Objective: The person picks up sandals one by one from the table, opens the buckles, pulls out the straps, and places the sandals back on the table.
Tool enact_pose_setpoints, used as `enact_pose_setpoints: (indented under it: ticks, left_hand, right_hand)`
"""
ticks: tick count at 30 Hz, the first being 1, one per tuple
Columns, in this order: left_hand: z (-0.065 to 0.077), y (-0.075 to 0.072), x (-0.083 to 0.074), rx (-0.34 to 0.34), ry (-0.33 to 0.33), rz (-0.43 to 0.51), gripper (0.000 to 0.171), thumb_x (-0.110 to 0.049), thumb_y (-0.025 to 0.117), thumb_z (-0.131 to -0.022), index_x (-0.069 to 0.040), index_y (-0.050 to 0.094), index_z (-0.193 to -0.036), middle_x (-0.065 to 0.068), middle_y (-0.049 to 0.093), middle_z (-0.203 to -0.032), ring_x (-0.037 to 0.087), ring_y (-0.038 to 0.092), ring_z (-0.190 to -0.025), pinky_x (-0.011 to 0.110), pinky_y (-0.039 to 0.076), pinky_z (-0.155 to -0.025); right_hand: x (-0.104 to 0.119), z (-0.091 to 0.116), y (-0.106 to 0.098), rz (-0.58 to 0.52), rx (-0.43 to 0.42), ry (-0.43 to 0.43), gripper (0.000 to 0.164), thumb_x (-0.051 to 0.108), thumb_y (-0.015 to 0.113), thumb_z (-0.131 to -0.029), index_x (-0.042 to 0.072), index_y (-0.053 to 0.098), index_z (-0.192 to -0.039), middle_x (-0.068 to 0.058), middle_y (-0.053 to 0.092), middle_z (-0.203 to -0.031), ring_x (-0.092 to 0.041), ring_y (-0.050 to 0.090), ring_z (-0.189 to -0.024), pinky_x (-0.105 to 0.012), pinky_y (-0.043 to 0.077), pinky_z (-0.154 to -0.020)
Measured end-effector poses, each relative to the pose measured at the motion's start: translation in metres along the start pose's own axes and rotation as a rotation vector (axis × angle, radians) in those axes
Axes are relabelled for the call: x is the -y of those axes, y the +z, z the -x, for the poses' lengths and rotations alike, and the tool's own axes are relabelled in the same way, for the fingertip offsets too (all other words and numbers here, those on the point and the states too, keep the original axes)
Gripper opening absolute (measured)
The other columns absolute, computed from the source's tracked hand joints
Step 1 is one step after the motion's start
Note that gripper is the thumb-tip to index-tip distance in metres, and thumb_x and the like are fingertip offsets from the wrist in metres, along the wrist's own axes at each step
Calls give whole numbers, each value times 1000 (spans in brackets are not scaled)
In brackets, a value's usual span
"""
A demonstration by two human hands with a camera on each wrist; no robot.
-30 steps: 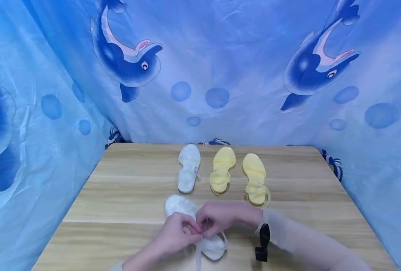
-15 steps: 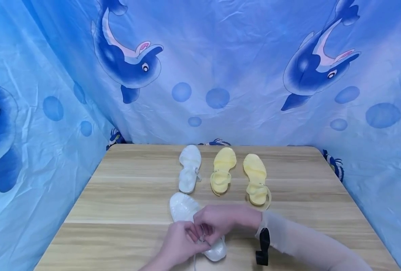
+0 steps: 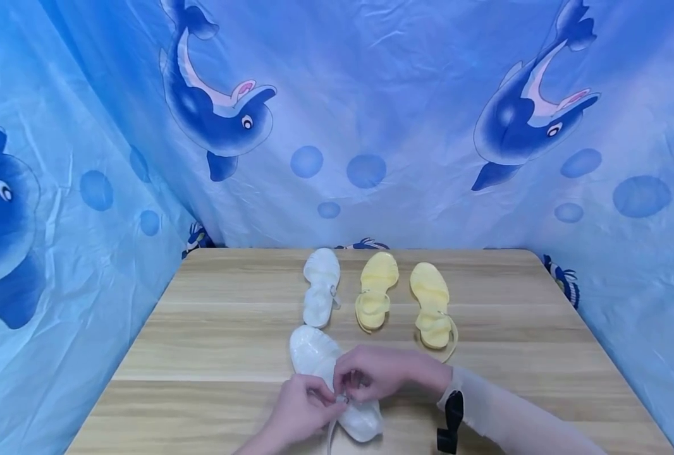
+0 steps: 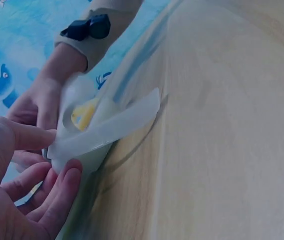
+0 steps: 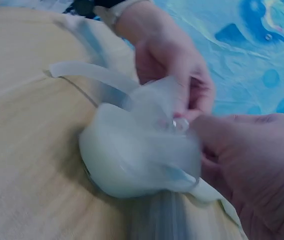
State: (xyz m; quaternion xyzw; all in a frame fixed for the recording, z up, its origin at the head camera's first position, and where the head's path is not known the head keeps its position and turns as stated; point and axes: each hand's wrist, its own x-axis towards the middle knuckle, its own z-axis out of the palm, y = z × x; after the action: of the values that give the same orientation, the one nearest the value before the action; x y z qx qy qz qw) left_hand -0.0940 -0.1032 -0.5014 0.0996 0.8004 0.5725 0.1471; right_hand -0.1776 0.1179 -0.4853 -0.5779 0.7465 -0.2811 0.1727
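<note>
A white jelly sandal (image 3: 313,351) lies at an angle near the table's front edge, both hands over its middle. My left hand (image 3: 300,407) pinches the ankle strap beside a small buckle (image 5: 180,124). In the left wrist view the loose end of the strap (image 4: 113,129) sticks out past the left thumb and fingers. My right hand (image 3: 373,373) has its fingers curled at the buckle from the other side; its fingertips are partly hidden. The toe part of the sandal (image 5: 117,155) fills the middle of the right wrist view, blurred.
Behind stands a second white sandal (image 3: 321,287), close to the first one's heel. Two yellow sandals (image 3: 378,291) (image 3: 431,303) lie to its right. Blue dolphin-print cloth (image 3: 337,126) hangs around the wooden table (image 3: 212,354).
The held sandal has shifted slightly right. The right hand's fingers have drawn a little apart from the left hand, showing the buckle. The head view has tilted slightly upward.
</note>
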Motion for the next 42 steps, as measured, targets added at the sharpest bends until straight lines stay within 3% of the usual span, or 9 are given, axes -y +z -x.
enact_pose_setpoints:
  ticks: [3,6,13,16,22,24,32,38,42]
  left_hand:
    - [1,0,2,26,-26,20,20,-13,90,-80,-4,72,-80,4,74,-65,5,65,-52,18,52,-47]
    - [1,0,2,30,-32,34,20,-12,90,-79,-3,72,-80,5,74,-65,5,64,-52,18,52,-47]
    - [-1,1,0,35,-41,57,20,-11,89,-80,-3,71,-81,7,72,-62,5,62,-50,15,47,-46]
    - [-2,3,-1,26,-43,82,19,-8,88,-80,-1,71,-83,11,72,-64,5,61,-50,15,46,-46]
    - [-1,0,0,33,-44,97,20,-8,88,-81,1,69,-83,12,75,-68,7,64,-53,16,48,-47]
    - [0,-1,0,40,-47,88,20,-9,88,-81,0,70,-84,11,75,-69,7,65,-54,16,49,-48]
    - [-3,1,3,46,-28,83,19,-10,87,-82,0,70,-83,10,73,-64,3,61,-51,14,45,-47]
    - [0,0,5,44,-40,93,20,-8,87,-81,1,69,-81,12,74,-65,3,61,-51,15,45,-47]
    - [0,0,5,36,-39,89,18,-8,87,-82,0,70,-83,14,75,-69,5,63,-53,15,46,-47]
  right_hand:
    - [-4,3,1,-105,-10,-2,12,8,78,-96,10,77,-108,0,76,-101,12,63,-90,-12,60,-81]
    - [-6,1,3,-141,0,23,12,12,80,-96,12,78,-107,1,78,-100,14,63,-89,-14,61,-80]
    - [1,-9,-4,5,53,54,26,0,81,-78,15,70,-96,7,70,-87,13,57,-77,-6,55,-71]
    - [3,-9,-6,21,50,52,26,0,79,-77,15,66,-94,7,69,-86,12,57,-76,-6,55,-70]
    - [-2,-2,-3,-117,13,26,17,2,77,-92,12,73,-105,2,75,-95,12,62,-85,-12,60,-78]
    - [-2,0,-2,-144,-1,30,17,2,77,-92,11,75,-106,1,76,-96,12,62,-86,-14,61,-78]
    - [-2,-2,-1,-126,-14,83,31,-10,76,-77,13,70,-97,3,73,-91,11,61,-81,-14,61,-74]
    - [-1,-2,0,-178,-13,25,12,7,77,-95,11,74,-106,0,77,-98,11,64,-88,-16,62,-79]
    - [-4,0,3,-190,-31,23,7,14,76,-99,12,75,-105,-1,78,-99,10,65,-88,-17,63,-80]
